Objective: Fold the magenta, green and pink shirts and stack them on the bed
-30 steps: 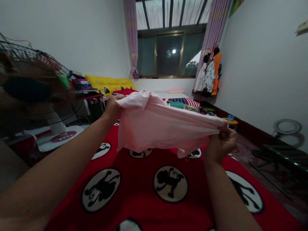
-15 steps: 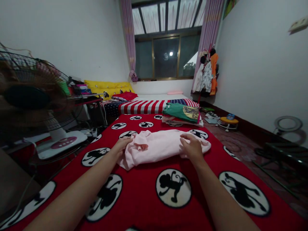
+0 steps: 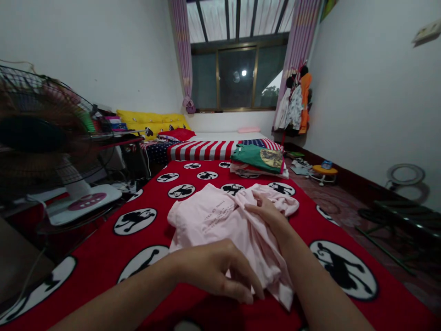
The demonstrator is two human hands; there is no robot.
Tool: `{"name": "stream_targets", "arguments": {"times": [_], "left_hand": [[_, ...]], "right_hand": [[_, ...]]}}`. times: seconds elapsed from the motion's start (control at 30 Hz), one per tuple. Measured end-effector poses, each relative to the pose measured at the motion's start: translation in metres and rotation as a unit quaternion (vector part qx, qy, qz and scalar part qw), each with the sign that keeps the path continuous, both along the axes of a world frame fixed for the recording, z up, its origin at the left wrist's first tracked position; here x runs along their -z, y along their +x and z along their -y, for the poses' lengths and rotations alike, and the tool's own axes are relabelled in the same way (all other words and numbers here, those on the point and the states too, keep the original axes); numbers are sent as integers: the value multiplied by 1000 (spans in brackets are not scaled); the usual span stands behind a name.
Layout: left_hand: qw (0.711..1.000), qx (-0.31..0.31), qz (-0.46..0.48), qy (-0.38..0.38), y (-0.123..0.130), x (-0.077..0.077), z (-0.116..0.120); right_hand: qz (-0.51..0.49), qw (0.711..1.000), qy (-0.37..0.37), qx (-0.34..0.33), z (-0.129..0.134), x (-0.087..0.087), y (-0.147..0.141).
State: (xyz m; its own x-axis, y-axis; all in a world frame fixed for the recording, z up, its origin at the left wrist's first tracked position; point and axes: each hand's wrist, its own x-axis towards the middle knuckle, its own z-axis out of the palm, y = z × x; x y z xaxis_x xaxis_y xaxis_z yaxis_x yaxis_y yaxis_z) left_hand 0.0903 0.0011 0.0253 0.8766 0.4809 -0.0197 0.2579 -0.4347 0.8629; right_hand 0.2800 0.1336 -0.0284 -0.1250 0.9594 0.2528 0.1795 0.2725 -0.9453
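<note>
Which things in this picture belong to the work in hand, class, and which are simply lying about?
In the work:
- pink printed shirt
- left hand and right hand
- red patterned blanket beneath
- probably the folded clothes

Just about:
- electric fan
- yellow cushion
- orange-topped stool
- hanging clothes

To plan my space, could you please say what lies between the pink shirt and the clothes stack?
The head view shows only the patterned red blanket there.

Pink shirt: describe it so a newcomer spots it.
On the red blanket, the pink shirt lies rumpled, the right hand on it. Dark printed text and loose folds set it apart from the stack beyond, topped by a green shirt.
</note>
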Motion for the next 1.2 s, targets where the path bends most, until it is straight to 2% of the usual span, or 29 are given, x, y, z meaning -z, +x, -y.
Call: {"name": "stream_targets", "arguments": {"times": [0.03,0.07,0.13,0.2,0.27,0.33,0.4,0.5,0.57,0.67,0.77,0.83,0.9,0.93,0.97,1.0,1.03,1.1,1.13,1.2], "left_hand": [[1000,-17,11,-6,-1,2,-6],[997,-64,35,-7,-3,5,-15],[975,-202,91,0,-10,11,-36],[941,-316,113,28,-14,15,-52],[927,-359,85,73,-12,18,-54],[932,-333,56,134,-4,19,-41],[933,-280,46,222,10,23,-20],[915,-185,22,359,32,35,7],[896,-142,-11,420,43,47,14],[869,-152,-67,467,49,65,9],[870,-170,-113,448,46,73,1],[899,-181,-87,390,39,67,-2],[934,-223,-6,279,27,49,-4],[943,-257,51,207,18,37,-7],[940,-296,110,132,7,23,-11],[921,-337,185,69,-6,9,-17],[886,-381,264,24,-21,-5,-26],[790,-465,400,-7,-54,-24,-49],[743,-505,439,-5,-72,-28,-62],[667,-591,453,-26,-105,-22,-86]], "right_hand": [[-14,1000,-1,-13,2,-1,1],[-31,999,-12,-29,4,-2,1],[-53,997,-39,-43,5,-6,0],[-73,995,-71,-22,5,-10,-3],[-125,988,-92,19,4,-11,-7],[-217,971,-74,67,4,-12,-12],[-316,942,-30,105,4,-11,-17],[-406,906,16,116,4,-12,-21],[-439,892,25,103,4,-12,-20],[-488,868,10,94,3,-14,-17],[-522,848,-1,95,2,-16,-14],[-528,844,0,91,1,-16,-11],[-517,851,-5,91,-1,-16,-7],[-501,860,-9,98,-3,-15,-4],[-477,872,-14,111,-4,-14,0],[-441,888,-23,123,-5,-13,3],[-398,907,-37,132,-7,-12,6],[-309,938,-68,139,-9,-9,12],[-273,949,-79,140,-9,-7,13],[-221,960,-77,153,-12,-3,16]]}}
